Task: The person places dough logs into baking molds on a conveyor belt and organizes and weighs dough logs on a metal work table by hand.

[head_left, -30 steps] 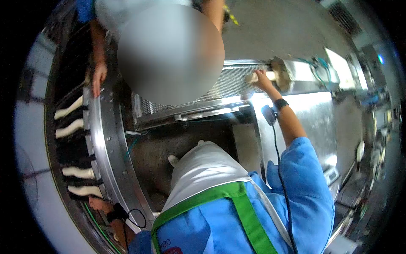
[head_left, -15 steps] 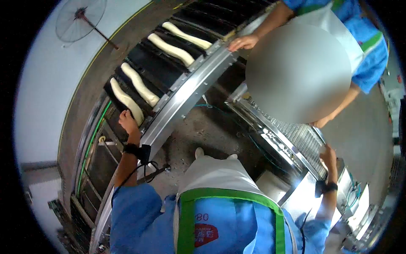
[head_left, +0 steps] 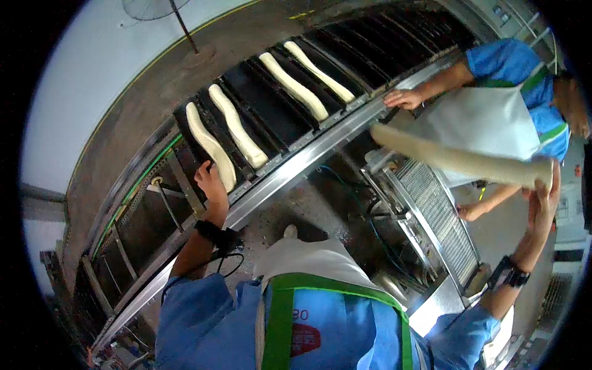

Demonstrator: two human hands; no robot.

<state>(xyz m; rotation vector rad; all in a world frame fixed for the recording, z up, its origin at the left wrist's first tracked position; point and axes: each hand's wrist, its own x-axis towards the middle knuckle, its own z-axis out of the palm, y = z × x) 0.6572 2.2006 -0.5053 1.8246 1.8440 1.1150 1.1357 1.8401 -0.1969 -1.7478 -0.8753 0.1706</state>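
A long strip of pale dough [head_left: 462, 157] is raised in my right hand [head_left: 542, 200], with my fingers closed round its right end. It stretches leftward above the mesh conveyor, blurred by motion. My left hand [head_left: 211, 180] touches the side of a dough strip [head_left: 208, 143] near its lower end, fingers apart. That strip lies lengthwise in a black tray. A second dough strip [head_left: 236, 126] lies just to its right, with two others [head_left: 295, 86] farther along the black trays [head_left: 253, 92].
A metal rail [head_left: 296, 166] edges the tray line. The mesh conveyor [head_left: 435, 197] stands at right. Across from me, a co-worker in blue rests one hand [head_left: 404, 98] on the rail; the other hand [head_left: 472, 211] is near the mesh. A fan [head_left: 151, 7] stands by the wall.
My right hand has risen from the mesh conveyor and now has a dough strip in it. The view has shifted; my left hand stays by the nearest strip. The co-worker has leaned back.
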